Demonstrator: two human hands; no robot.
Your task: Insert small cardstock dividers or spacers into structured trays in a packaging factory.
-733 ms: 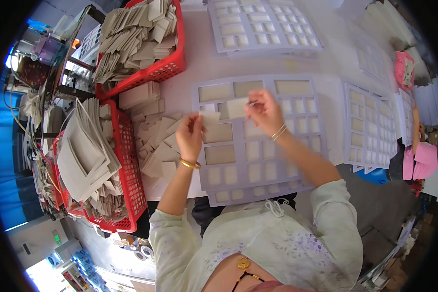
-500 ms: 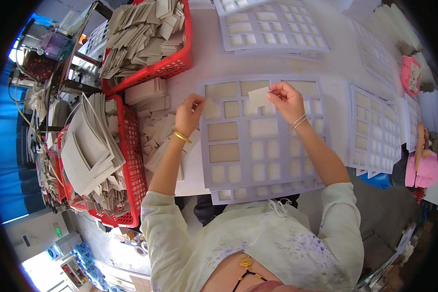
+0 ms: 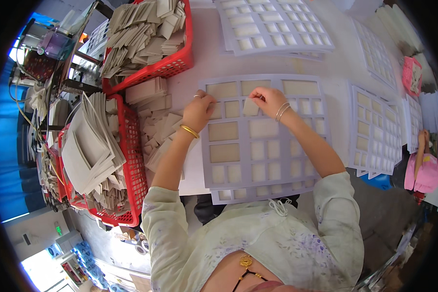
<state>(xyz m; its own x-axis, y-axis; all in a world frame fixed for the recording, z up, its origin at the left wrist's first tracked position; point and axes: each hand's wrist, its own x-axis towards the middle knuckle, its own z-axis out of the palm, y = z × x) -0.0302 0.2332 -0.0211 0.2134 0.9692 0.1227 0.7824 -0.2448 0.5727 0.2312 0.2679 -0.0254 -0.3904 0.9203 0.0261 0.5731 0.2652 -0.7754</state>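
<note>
On the table before me lies a white grid panel (image 3: 244, 134) with rectangular windows, some backed in grey-beige and others pale. My right hand (image 3: 271, 101) pinches a small beige cardboard piece (image 3: 251, 107) over the second column in the upper part of the panel. My left hand (image 3: 199, 111) is closed at the panel's upper left edge, fingertips by a small window in the left column. Whatever lies under those fingertips is mostly hidden. Another panel (image 3: 253, 193) shows beneath the near edge. Loose cardboard pieces (image 3: 158, 130) are heaped left of my left forearm.
Red plastic baskets full of cardboard pieces, one at far left (image 3: 180, 63) and one nearer (image 3: 134, 170), flank the table. More grid panels lie at the far side (image 3: 277, 48) and on the right (image 3: 374, 129). A person in pink (image 3: 426, 173) is at the right edge.
My right hand has moved left and slightly down with its cardboard piece. My left hand has shifted right onto the panel's edge. At the far stack, the top panel has come nearer.
</note>
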